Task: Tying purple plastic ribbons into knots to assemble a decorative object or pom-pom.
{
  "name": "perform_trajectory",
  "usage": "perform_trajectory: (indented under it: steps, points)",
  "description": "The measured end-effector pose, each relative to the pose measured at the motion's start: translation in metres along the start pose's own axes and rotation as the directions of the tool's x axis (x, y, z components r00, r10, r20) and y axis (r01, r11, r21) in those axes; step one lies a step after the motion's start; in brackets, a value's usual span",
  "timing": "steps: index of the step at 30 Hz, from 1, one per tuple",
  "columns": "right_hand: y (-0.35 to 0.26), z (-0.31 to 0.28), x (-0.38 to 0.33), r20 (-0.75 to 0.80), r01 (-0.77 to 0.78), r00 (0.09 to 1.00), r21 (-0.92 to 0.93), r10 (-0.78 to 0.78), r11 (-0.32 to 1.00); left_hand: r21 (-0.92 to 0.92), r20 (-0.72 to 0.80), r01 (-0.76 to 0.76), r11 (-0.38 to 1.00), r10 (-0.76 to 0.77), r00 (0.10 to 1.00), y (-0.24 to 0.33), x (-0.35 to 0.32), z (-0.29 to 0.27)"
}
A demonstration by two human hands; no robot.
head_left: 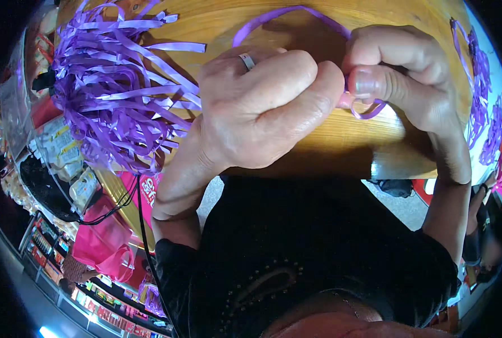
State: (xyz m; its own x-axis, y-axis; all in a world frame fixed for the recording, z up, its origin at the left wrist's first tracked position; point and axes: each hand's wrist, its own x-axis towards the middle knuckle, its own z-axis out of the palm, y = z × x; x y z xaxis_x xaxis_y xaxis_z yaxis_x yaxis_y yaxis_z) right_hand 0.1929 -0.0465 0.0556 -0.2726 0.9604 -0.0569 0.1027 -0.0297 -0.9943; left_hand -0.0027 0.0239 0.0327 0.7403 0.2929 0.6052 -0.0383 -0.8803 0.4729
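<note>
My left hand (262, 107), with a ring on one finger, and my right hand (403, 73) meet above a wooden table (330, 141). Both pinch one thin purple ribbon (287, 14). It arches over the hands at the top and curls into a small loop (369, 110) under my right thumb. A big bundle of loose purple ribbon strips (116, 90) lies on the table just left of my left hand.
More purple ribbon (479, 84) lies along the table's right edge. A black cord (141, 214) hangs off the table's front edge at the left. Shelves of packaged goods (59, 163) and a pink bag (101, 236) stand below at the left.
</note>
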Motion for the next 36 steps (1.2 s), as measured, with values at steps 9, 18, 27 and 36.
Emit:
perform_trajectory:
  steps: [9, 18, 27, 36]
  points:
    - [-0.004, 0.009, -0.011, -0.066, -0.219, 0.970, 0.198, 0.236, 0.956, 0.011, -0.116, -0.031, 0.999, 0.032, 0.993, -0.002, -0.006, 0.010]
    - [-0.061, -0.018, -0.005, -0.263, -0.534, 0.836, -0.180, 0.482, 0.826, -0.096, -0.272, 0.067, 0.993, -0.091, 0.958, -0.003, 0.002, 0.015]
    - [-0.010, -0.006, -0.003, 0.113, 0.424, 0.846, -0.734, -0.520, 0.530, -0.104, -0.248, 0.110, 0.988, -0.133, 0.959, 0.003, -0.004, 0.012]
    - [-0.010, 0.002, -0.006, 0.109, 0.508, 0.779, -0.686, -0.618, 0.520, -0.239, -0.257, 0.149, 0.960, -0.210, 0.943, 0.014, -0.004, 0.013]
